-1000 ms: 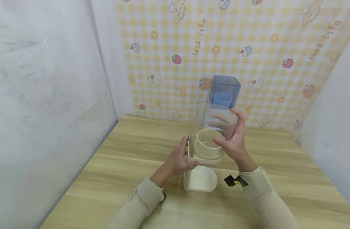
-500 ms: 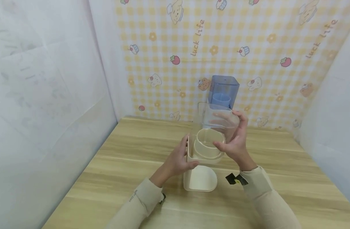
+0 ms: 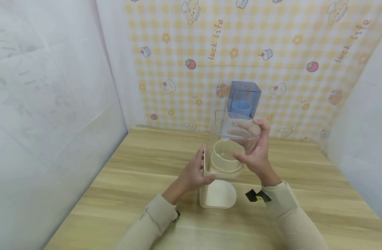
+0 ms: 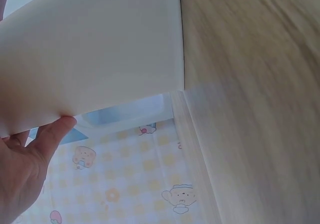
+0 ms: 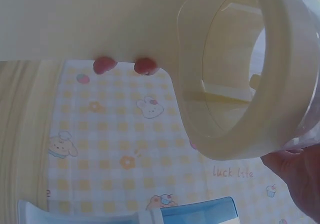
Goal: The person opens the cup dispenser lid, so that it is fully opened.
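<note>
Standing on the wooden table is a cream-coloured stand with a flat rounded base and an upper shelf. The left hand grips its upright back, thumb at the front and fingers behind the edge. On the shelf is a cream ring, open through the middle in the right wrist view. Above it is a clear plastic cover, tilted slightly to the right. The right hand holds this cover from the right, fingers behind and thumb over the front. Whether the cover is seated all round is unclear.
A similar stand with a blue transparent cover stands behind, against the yellow checked backdrop. White sheets enclose the sides. The wooden table spreads out around the cream stand.
The right hand and clear cover have shifted slightly to the right relative to the backdrop. The left hand keeps its hold, and the cream stand stays in place.
</note>
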